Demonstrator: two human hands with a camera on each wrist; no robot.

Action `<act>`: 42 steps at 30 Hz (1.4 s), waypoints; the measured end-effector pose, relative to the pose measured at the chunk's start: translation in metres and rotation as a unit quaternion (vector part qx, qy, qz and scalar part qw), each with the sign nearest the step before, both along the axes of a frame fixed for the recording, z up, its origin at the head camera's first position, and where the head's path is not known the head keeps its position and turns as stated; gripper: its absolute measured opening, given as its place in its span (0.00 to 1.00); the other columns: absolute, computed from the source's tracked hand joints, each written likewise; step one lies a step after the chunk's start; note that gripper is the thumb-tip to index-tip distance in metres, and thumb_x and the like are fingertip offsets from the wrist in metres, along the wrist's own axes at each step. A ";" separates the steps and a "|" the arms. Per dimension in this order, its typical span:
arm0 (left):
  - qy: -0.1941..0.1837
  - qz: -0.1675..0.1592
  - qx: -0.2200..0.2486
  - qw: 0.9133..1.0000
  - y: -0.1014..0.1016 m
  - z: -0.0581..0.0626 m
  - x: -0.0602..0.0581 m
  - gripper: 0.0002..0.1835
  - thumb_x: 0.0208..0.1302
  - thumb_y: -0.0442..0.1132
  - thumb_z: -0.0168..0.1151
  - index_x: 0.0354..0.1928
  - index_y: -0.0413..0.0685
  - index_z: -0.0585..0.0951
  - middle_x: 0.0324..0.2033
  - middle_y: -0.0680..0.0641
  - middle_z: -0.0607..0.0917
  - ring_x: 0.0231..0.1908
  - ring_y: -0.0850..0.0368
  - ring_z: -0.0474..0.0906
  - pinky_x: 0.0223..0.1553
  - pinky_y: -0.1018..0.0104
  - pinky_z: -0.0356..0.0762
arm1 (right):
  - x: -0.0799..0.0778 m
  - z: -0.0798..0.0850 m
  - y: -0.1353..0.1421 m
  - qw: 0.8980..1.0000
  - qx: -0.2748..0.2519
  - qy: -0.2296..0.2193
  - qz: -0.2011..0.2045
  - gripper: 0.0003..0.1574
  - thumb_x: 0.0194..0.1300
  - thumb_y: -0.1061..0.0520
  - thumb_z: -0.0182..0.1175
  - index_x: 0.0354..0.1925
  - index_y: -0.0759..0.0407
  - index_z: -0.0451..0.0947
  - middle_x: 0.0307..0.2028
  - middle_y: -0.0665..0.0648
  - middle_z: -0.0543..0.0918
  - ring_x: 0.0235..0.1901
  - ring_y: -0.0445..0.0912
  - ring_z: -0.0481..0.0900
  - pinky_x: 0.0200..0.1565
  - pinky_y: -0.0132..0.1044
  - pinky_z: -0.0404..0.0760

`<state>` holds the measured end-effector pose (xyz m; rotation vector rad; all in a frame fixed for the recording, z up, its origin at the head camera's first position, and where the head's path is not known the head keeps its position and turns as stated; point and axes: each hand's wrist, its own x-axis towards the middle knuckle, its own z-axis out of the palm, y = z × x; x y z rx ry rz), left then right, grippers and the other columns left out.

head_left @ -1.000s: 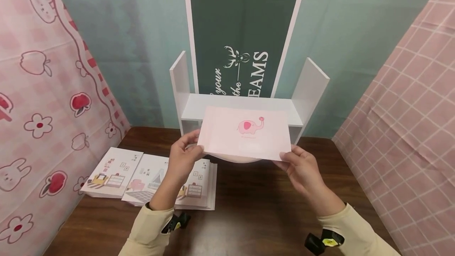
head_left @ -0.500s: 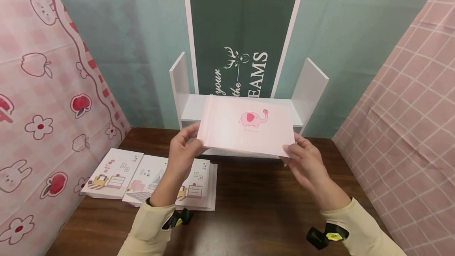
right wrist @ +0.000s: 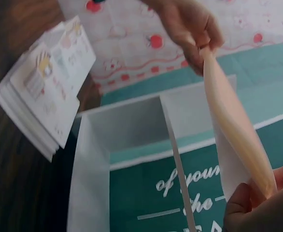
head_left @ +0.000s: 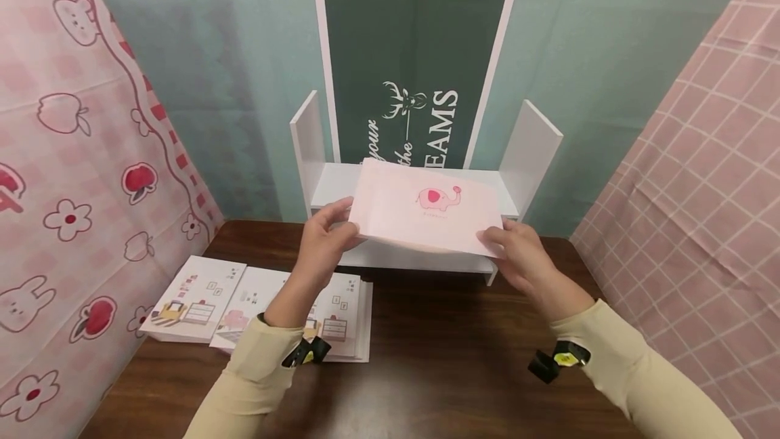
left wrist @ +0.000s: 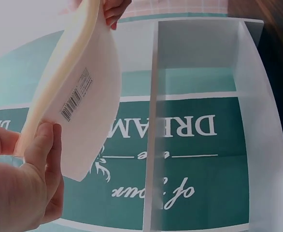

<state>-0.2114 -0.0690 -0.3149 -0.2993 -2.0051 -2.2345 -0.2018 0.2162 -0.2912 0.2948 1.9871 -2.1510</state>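
Note:
Both hands hold a pale pink notebook (head_left: pixel 420 222) with an elephant drawing on its cover, tilted in front of the white shelf (head_left: pixel 420 256). My left hand (head_left: pixel 326 239) pinches the notebook's left end between thumb and fingers. At the opposite end, the right hand (head_left: pixel 521 249) grips the near corner, thumb on the cover. A barcode label (left wrist: pixel 77 94) shows on the back cover in the left wrist view. Cream page edges (right wrist: pixel 235 135) bow slightly along the side in the right wrist view. The notebook overlaps the shelf's upper board (head_left: pixel 341 178) in the head view.
White printed booklets (head_left: pixel 195 297) lie in overlapping stacks on the dark wooden table (head_left: pixel 451 371), left of the shelf. Upright side panels (head_left: pixel 307 148) rise at both shelf ends. Behind stands a green cloth (head_left: pixel 420 32) with lettering; pink cloths (head_left: pixel 688 154) hang at both sides.
The hands have carried the notebook up and away from the body, over the shelf's upper board in the head view. It slants more now, its left end farther back. The booklets stay put.

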 end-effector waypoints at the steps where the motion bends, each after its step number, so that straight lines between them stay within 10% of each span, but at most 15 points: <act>1: -0.005 0.002 -0.004 1.000 0.001 0.000 -0.002 0.25 0.58 0.27 0.51 0.61 0.37 0.70 0.48 0.37 0.73 0.43 0.45 0.78 0.41 0.62 0.79 | -0.004 0.001 0.000 1.000 0.007 -0.009 -0.005 0.46 0.64 0.64 0.49 0.72 0.64 0.35 0.70 0.61 0.45 0.62 0.50 0.55 0.64 0.42 0.55; 16: -0.063 0.007 0.008 0.998 0.011 -0.001 -0.042 0.26 0.58 0.27 0.50 0.61 0.34 0.67 0.47 0.36 0.72 0.44 0.45 0.77 0.41 0.64 0.79 | -0.057 0.008 0.013 0.999 0.052 0.008 0.012 0.41 0.65 0.62 0.51 0.69 0.70 0.44 0.59 0.61 0.62 0.43 0.42 0.71 0.43 0.25 0.75; 28: -0.118 0.008 -0.015 0.993 0.016 -0.008 -0.075 0.27 0.58 0.27 0.49 0.62 0.32 0.66 0.53 0.33 0.73 0.47 0.44 0.77 0.41 0.66 0.79 | -0.090 0.005 0.011 0.998 0.064 0.017 -0.002 0.38 0.64 0.65 0.50 0.67 0.74 0.47 0.56 0.62 0.62 0.43 0.45 0.71 0.54 0.36 0.72; 42: -0.115 0.042 -0.087 0.989 0.006 -0.013 -0.086 0.25 0.58 0.35 0.64 0.58 0.37 0.73 0.55 0.38 0.74 0.48 0.50 0.78 0.47 0.64 0.76 | -0.115 0.006 0.009 0.999 0.032 -0.002 0.003 0.43 0.61 0.70 0.45 0.70 0.71 0.37 0.68 0.64 0.46 0.59 0.53 0.57 0.61 0.42 0.63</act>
